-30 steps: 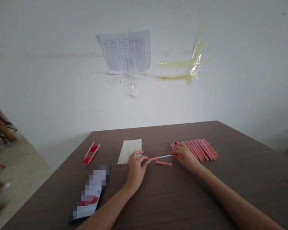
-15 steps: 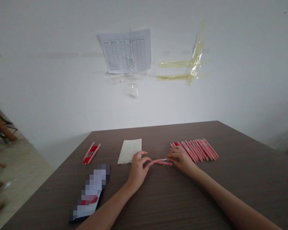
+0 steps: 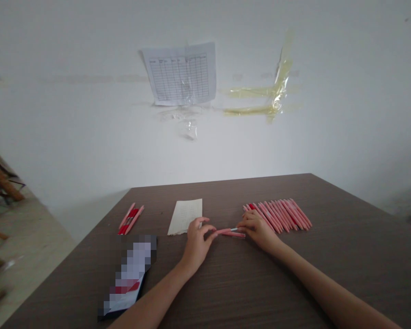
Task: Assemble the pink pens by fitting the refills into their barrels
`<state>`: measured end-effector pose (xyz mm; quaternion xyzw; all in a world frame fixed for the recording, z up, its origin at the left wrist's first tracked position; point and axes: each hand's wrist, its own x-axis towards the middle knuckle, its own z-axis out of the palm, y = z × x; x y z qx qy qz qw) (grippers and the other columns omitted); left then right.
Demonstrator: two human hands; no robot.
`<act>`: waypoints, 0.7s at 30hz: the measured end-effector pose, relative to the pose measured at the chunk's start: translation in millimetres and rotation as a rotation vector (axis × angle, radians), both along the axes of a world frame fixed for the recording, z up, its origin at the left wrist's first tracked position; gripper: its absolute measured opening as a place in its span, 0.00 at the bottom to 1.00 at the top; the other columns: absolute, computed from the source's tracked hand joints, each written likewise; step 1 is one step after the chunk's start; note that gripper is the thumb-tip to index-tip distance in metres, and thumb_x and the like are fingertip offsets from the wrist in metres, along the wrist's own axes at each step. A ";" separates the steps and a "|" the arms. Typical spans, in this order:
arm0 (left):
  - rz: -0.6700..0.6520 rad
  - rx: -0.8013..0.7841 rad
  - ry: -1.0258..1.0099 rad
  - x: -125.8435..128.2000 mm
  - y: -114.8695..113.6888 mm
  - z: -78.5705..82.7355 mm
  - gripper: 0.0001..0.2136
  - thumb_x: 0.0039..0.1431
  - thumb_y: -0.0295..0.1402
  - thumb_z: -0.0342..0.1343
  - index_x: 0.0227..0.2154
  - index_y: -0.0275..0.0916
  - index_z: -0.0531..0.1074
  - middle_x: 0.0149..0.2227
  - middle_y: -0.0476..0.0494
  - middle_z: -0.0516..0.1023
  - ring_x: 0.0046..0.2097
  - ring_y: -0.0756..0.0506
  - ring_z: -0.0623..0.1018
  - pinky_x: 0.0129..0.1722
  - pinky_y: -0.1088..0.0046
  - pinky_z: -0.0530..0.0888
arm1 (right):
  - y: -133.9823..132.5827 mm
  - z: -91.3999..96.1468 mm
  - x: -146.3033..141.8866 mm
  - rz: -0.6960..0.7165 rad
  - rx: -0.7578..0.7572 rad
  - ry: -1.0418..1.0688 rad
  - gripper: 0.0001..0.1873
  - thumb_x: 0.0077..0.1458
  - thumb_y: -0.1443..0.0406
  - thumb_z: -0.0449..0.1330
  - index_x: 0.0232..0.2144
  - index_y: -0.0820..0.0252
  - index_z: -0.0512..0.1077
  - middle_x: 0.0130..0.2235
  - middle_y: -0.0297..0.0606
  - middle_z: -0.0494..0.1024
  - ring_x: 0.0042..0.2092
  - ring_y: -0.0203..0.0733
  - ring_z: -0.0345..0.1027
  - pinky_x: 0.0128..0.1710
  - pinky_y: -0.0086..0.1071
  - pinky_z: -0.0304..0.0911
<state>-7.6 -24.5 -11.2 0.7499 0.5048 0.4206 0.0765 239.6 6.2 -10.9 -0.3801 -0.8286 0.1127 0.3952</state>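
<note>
My left hand point(image 3: 195, 242) pinches one end of a pink pen barrel point(image 3: 223, 231) just above the dark wooden table point(image 3: 246, 292). My right hand point(image 3: 256, 227) pinches the thin white refill point(image 3: 234, 229) that enters the barrel's other end. Only a short bit of refill shows between the two hands. A second pink pen part point(image 3: 235, 235) lies on the table just below them. Right behind my right hand lies a row of several pink pens point(image 3: 281, 214).
A white slip of paper point(image 3: 186, 214) lies behind my left hand. A few red and pink pens point(image 3: 130, 218) rest at the far left. A dark flat pack point(image 3: 127, 276) lies near my left forearm. A printed sheet point(image 3: 180, 73) and tape hang on the wall.
My right hand has moved left toward my left hand, and the white refill has gone most of the way into the pink barrel. The hands are now closer together.
</note>
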 end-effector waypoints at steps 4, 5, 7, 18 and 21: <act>0.003 0.017 0.026 -0.2 -0.5 -0.5 0.03 0.55 0.33 0.62 0.32 0.45 0.80 0.47 0.42 0.72 0.52 0.39 0.72 0.54 0.51 0.70 | -1.1 2.2 -0.7 0.004 -0.003 -0.010 0.09 0.59 0.63 0.59 0.31 0.55 0.80 0.32 0.40 0.76 0.42 0.46 0.65 0.44 0.42 0.63; -0.001 0.020 0.030 -0.1 -0.6 -0.5 0.03 0.54 0.33 0.62 0.32 0.45 0.80 0.47 0.42 0.72 0.52 0.39 0.72 0.54 0.51 0.70 | -1.4 2.5 -1.2 0.005 0.000 -0.012 0.09 0.59 0.63 0.59 0.31 0.55 0.80 0.31 0.39 0.76 0.41 0.46 0.65 0.44 0.42 0.63; -0.014 0.026 0.034 0.1 -0.9 0.0 0.03 0.54 0.32 0.62 0.31 0.45 0.80 0.48 0.42 0.72 0.52 0.40 0.71 0.54 0.51 0.70 | -1.5 2.5 -2.2 0.005 0.012 -0.010 0.09 0.59 0.63 0.59 0.31 0.55 0.80 0.30 0.39 0.75 0.41 0.45 0.65 0.44 0.41 0.63; -0.007 0.027 0.020 0.3 -2.8 2.9 0.02 0.55 0.31 0.61 0.31 0.45 0.79 0.48 0.43 0.72 0.53 0.40 0.71 0.55 0.52 0.69 | -1.2 0.0 -1.3 -0.007 0.033 0.000 0.09 0.59 0.60 0.60 0.32 0.56 0.78 0.34 0.40 0.77 0.43 0.45 0.67 0.46 0.41 0.63; 0.008 0.019 0.011 -0.3 -2.2 3.1 0.03 0.55 0.31 0.61 0.31 0.45 0.79 0.48 0.43 0.72 0.53 0.40 0.72 0.55 0.52 0.69 | 0.1 -0.3 1.1 -0.015 0.016 -0.011 0.06 0.57 0.61 0.62 0.36 0.56 0.78 0.35 0.40 0.78 0.43 0.46 0.67 0.47 0.42 0.63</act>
